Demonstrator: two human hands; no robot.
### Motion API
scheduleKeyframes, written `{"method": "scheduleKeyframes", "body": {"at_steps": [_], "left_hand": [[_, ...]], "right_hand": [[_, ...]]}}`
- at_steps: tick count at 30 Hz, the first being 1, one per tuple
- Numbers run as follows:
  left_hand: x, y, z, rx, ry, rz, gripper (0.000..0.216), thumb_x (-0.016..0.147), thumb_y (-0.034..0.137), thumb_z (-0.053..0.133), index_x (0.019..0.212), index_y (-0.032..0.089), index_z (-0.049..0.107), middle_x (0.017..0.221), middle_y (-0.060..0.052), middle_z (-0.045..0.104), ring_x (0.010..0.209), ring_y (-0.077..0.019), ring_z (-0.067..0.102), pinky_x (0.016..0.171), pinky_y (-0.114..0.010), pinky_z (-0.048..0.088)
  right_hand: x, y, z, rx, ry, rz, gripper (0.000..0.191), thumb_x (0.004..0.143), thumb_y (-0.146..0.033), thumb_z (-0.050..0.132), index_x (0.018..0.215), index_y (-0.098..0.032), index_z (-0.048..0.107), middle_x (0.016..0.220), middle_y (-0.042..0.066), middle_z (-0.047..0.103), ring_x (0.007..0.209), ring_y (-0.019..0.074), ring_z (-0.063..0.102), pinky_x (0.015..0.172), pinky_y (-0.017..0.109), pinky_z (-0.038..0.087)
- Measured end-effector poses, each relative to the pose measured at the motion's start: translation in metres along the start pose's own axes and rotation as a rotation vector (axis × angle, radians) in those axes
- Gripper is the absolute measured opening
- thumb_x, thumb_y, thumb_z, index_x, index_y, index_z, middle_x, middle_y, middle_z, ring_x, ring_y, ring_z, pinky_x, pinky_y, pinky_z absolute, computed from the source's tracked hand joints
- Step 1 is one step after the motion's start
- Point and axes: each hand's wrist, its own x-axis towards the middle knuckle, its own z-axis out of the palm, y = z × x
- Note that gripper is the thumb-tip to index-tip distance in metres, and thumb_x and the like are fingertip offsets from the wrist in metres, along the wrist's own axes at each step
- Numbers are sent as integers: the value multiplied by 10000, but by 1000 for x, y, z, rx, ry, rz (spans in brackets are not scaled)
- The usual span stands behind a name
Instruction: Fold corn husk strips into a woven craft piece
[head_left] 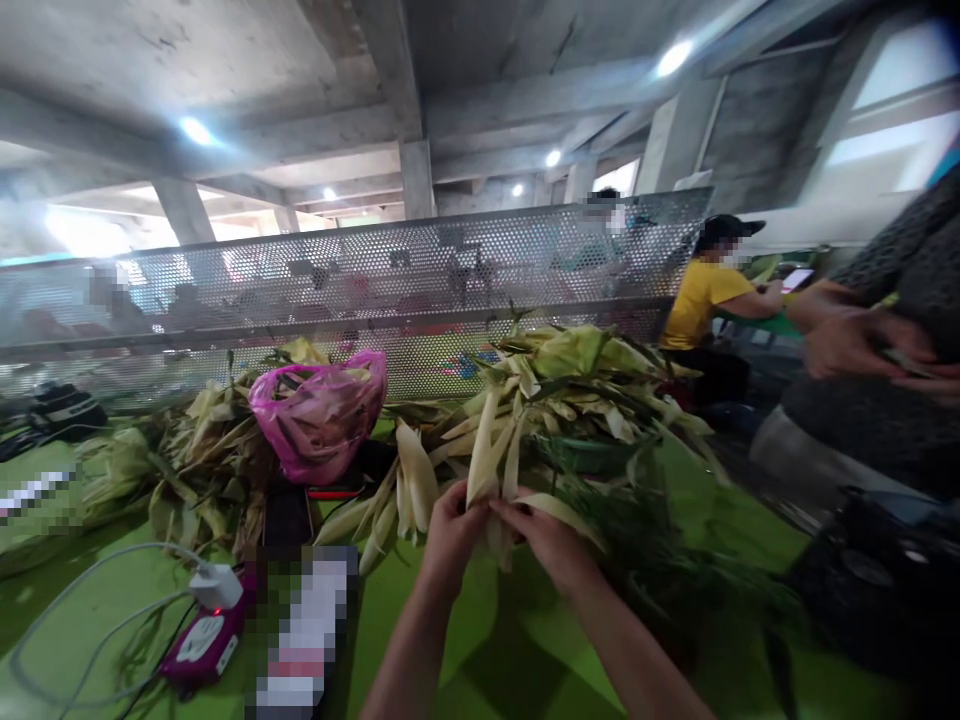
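Pale corn husks [484, 450] stand up between my two hands, with strips fanning upward and out to the right. My left hand [456, 525] pinches the husks at their lower left. Close beside it, my right hand [536, 530] has its fingertips closed on the same husks, and one long strip curls away past its knuckles. Just left of my hands lies a bunch of whitish husks [415, 480] on the green tabletop [405, 620]. Behind them rises a big heap of husks [600, 375], partly over a green basin [592, 455].
A pink plastic bag [322, 415] of husks stands left of centre, near more dry husks [210, 440]. At front left are a purple power strip [202, 640] with cables and a blurred-out phone-like object [307, 630]. Green stringy material [660, 550] lies right. A person in yellow [701, 300] sits beyond.
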Motion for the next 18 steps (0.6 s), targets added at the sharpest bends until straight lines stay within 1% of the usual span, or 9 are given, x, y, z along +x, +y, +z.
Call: {"method": "scheduleKeyframes", "body": {"at_steps": [2, 3, 5, 7, 9, 14, 18], "left_hand": [[0, -1, 1, 21, 1, 1, 399, 648, 373, 779, 969, 141, 725, 859, -70, 708, 738, -189, 608, 674, -274, 470], [0, -1, 2, 27, -2, 1, 401, 654, 384, 778, 970, 141, 724, 844, -63, 705, 724, -182, 604, 662, -266, 465], [-1, -1, 2, 29, 9, -2, 381, 682, 418, 762, 934, 137, 714, 767, -36, 676, 651, -149, 573, 605, -238, 435], [-1, -2, 2, 37, 43, -4, 355, 721, 460, 728, 858, 136, 687, 673, 1, 613, 562, -111, 505, 532, -211, 375], [0, -4, 1, 55, 55, 1, 352, 746, 484, 702, 805, 140, 656, 625, 24, 558, 524, -93, 450, 503, -202, 332], [8, -12, -6, 190, 12, 103, 338, 698, 465, 747, 727, 152, 623, 640, 20, 548, 588, -113, 459, 561, -218, 356], [9, -12, -8, 325, 5, 142, 267, 757, 416, 688, 734, 158, 619, 653, 15, 544, 606, -125, 438, 557, -225, 331]], "right_hand": [[0, 2, 0, 8, -8, 10, 372, 695, -463, 711, 985, -231, 723, 831, 21, 767, 746, 224, 684, 639, 276, 502], [-1, 2, 1, 5, 8, 8, 375, 690, -463, 710, 984, -231, 721, 843, 26, 769, 759, 232, 688, 646, 282, 507], [-1, 1, 3, -22, 56, 2, 347, 687, -469, 700, 939, -230, 720, 814, 30, 764, 742, 239, 687, 628, 290, 510], [-1, 0, 4, -56, 98, 4, 309, 689, -478, 687, 868, -227, 713, 755, 31, 749, 703, 240, 677, 599, 295, 505], [-1, 0, 3, -104, 139, -11, 291, 694, -484, 679, 820, -223, 702, 733, 37, 737, 687, 244, 667, 588, 306, 503], [-1, 7, 0, -241, 231, -94, 208, 711, -439, 672, 766, -239, 684, 741, 32, 725, 742, 254, 656, 630, 317, 501], [-2, 13, -1, -388, 249, -166, 180, 732, -421, 645, 739, -244, 677, 707, 27, 710, 735, 243, 640, 629, 303, 486]]}}
